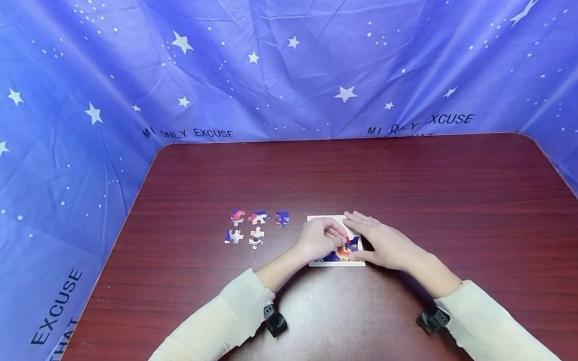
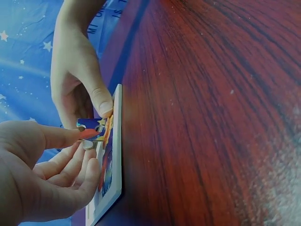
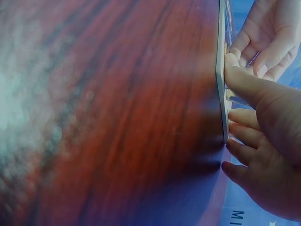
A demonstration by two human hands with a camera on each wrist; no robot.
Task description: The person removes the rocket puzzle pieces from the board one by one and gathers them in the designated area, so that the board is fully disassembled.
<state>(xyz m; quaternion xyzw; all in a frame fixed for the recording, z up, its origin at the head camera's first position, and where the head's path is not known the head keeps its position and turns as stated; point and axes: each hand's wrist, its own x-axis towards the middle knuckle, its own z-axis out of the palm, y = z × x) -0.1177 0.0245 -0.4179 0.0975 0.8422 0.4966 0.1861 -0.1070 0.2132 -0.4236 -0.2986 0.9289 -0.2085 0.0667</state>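
A small jigsaw puzzle in a white tray (image 1: 337, 264) lies on the table, its lower part filled with a colourful picture. My left hand (image 1: 319, 238) is over the tray and pinches a puzzle piece (image 2: 89, 134) of red and dark blue between thumb and fingers. That piece is tilted above the picture in the left wrist view. At the tray's right side rests my right hand (image 1: 390, 244), fingers extended along the far edge and thumb on the near part of the picture. In the right wrist view, the right hand's fingertips (image 3: 235, 131) touch the tray's edge.
Left of the tray lie several loose pieces in two rows, among them a yellowish piece (image 1: 257, 236) and a blue one (image 1: 283, 218). The dark red wooden table (image 1: 420, 178) meets a blue star-patterned curtain (image 1: 297, 63) behind and at both sides.
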